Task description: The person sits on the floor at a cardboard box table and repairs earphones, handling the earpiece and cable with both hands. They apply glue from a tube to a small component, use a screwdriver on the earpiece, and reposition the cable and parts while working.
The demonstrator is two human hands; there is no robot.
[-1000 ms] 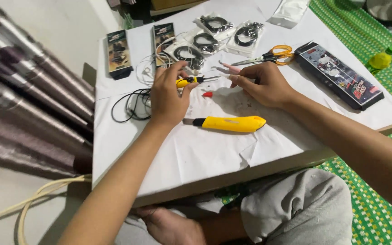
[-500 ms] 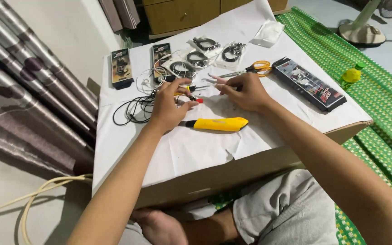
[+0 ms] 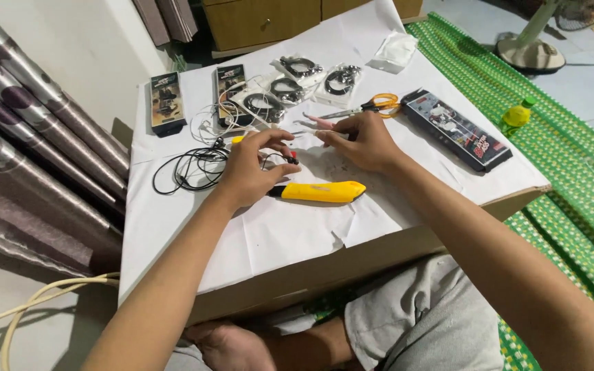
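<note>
A white table [image 3: 173, 227] holds a long dark box [image 3: 456, 129], a yellow knife [image 3: 317, 192] and orange scissors [image 3: 372, 105]. 4 bagged wires [image 3: 298, 69] lie done. The left hand [image 3: 245, 172] pinches a thin wire [image 3: 280, 155]; the right hand [image 3: 362, 141] pinches its other end. The black wire [image 3: 190, 168] beside them waits.

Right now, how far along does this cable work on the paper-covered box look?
Looks early or midway. Done: several coiled cables sit in clear bags at the far edge. In hand: the left hand and right hand pinch a thin wire between them, just above the yellow utility knife. Left: a loose black cable tangle lies unbagged, and the orange-handled scissors lie idle.
</note>
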